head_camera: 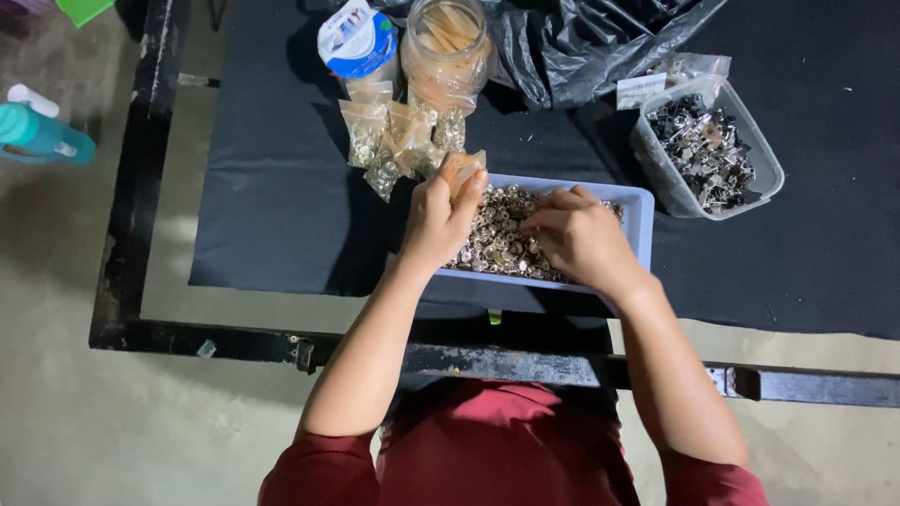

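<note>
Bagging step: left hand [439,217] pinches a small clear bag [466,169] over the blue tray [639,214] of metal fasteners [497,234]; right hand [577,234] fingers, curled, seemingly gathering some; next needs careful aim into the bag

A black cloth [281,215] covers a black metal-framed table [131,206]. On the cloth sit a pale blue tray [639,220] of small silvery fasteners at the near edge, a clear tub [764,169] of metal clips to the right, small filled plastic bags [389,136] at left, and, farther back, a clear jar [446,47], a blue-and-white container [356,39] and a crumpled black plastic bag [581,47].
</note>
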